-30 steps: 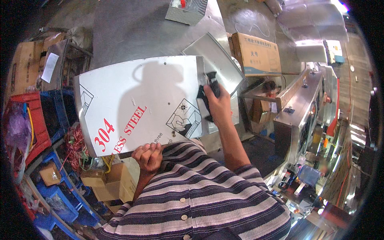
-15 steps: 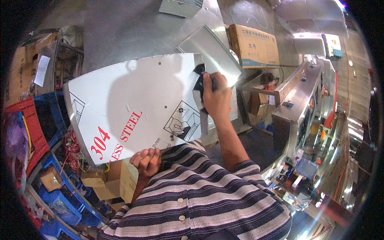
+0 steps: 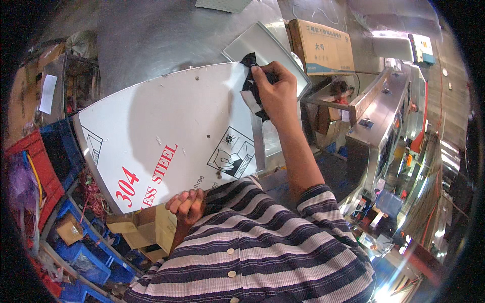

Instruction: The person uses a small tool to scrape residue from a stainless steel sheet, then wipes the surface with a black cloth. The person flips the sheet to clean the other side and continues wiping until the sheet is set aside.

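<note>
Workshop floor [image 3: 151, 35], grey steel, cluttered; blue crates [image 3: 81, 252] at 8 o'clock. White-filmed steel sheet [image 3: 166, 136] centre. Right hand [image 3: 275, 91] presses black cloth [image 3: 251, 86] at 12 o'clock. Left hand [image 3: 186, 204] grips near edge.

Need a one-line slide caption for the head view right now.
Right hand presses a dark cloth on the far edge of a white-filmed steel sheet while the left hand grips its near edge.
</note>
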A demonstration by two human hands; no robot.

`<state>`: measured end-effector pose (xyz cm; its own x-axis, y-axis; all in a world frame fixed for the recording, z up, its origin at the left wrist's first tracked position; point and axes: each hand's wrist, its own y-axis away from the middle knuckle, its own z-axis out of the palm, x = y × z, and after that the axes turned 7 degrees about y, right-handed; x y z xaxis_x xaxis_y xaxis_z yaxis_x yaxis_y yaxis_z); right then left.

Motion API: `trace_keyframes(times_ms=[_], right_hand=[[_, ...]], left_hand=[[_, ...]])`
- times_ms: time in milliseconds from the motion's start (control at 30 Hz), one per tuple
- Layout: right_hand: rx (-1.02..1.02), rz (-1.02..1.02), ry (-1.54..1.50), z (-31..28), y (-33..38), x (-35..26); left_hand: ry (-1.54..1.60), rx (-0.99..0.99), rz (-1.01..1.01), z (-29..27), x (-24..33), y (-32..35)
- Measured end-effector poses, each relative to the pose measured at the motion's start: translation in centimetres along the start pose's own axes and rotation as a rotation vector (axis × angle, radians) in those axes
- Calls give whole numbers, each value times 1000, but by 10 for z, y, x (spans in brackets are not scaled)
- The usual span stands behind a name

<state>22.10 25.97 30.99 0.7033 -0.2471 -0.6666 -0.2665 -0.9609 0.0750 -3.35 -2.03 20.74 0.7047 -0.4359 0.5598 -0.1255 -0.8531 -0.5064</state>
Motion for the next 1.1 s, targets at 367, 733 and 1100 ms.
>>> trace_keyframes(times_ms=[367,733,1100], right_hand=[[-164,191,-93,-16,2,1],[-94,106,30,-12,2,-9],[-77,61,158,-16,18,-7]], left_hand=[[-64,160,200,0,-6,-40],[-140,69,243,-3,-8,-33],[-126,19,280,-13,-11,-49]])
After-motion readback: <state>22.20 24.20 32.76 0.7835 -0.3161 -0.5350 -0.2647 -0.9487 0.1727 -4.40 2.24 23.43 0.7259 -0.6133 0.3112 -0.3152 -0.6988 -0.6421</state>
